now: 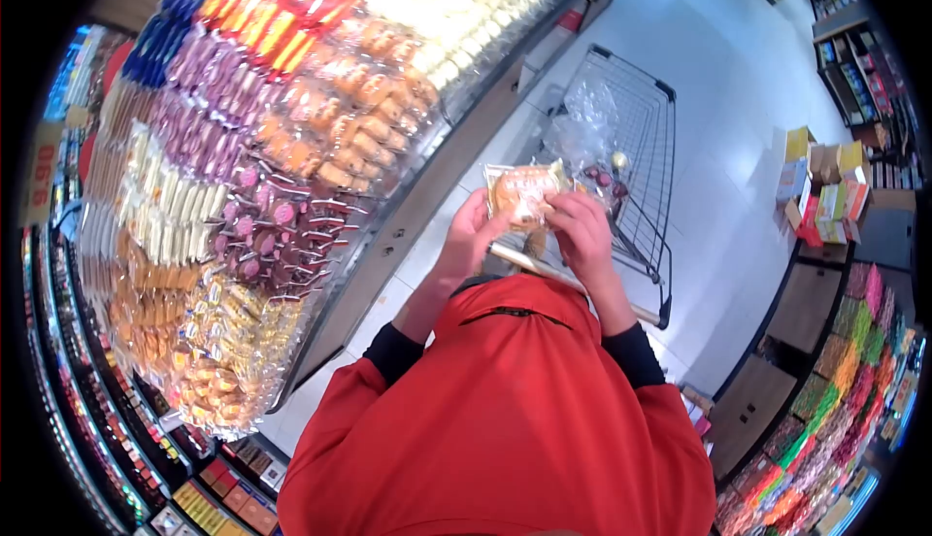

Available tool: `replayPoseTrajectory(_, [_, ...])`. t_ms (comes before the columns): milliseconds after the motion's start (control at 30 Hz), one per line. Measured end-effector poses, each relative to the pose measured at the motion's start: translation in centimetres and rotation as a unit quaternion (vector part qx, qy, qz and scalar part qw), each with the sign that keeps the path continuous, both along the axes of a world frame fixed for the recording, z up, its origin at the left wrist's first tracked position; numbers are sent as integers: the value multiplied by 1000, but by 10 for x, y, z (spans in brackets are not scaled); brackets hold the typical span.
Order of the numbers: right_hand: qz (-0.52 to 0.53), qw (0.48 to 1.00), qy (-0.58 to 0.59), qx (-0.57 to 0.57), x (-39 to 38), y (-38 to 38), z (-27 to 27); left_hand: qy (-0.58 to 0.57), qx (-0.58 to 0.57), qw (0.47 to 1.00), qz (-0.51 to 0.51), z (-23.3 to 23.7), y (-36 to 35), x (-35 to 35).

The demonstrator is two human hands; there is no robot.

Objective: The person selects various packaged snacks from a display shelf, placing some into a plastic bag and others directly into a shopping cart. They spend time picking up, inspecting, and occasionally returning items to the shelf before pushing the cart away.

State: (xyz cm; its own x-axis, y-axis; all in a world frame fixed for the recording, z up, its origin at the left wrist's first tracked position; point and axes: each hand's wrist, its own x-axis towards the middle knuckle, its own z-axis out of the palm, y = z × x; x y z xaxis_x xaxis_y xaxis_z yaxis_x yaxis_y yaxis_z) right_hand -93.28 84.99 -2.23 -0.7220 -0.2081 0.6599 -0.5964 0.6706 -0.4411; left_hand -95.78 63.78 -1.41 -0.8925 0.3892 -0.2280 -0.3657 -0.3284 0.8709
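Observation:
A packaged bun or pastry point(525, 194) in a clear and cream wrapper is held up in front of my red jacket. The fingers of my left hand point(472, 232) close on its left edge. At its right side, my right hand point(582, 229) grips the wrapper with thumb and fingers. Just beyond and below the pack stands a wire shopping cart point(649, 162), its handle bar point(540, 266) running under my wrists. Inside the cart lie clear plastic bags point(585, 123) and a few dark wrapped items point(604, 184).
To my left, a long display stand point(427, 191) is heaped with wrapped snacks and pastries point(364, 114). At right are opened cardboard boxes point(825, 186) on a cabinet, and a counter of colourful wrapped sweets point(825, 390). Pale tiled floor point(733, 148) lies between.

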Motion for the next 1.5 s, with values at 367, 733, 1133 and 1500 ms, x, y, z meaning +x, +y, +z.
replayPoseTrajectory(367, [99, 788, -447, -411, 8, -25, -25, 81, 54, 983, 153, -12, -34, 25])
replayPoseTrajectory(733, [76, 819, -426, -376, 21, -86, -17, 131, -40, 981, 138, -45, -68, 53])
replayPoseTrajectory(1133, [186, 859, -416, -232, 14, -142, -8, 180, -208, 917, 289, -24, -127, 93])
replayPoseTrajectory(1500, [291, 784, -507, -207, 21, -200, -40, 116, -198, 881, 413, -30, -166, 148])
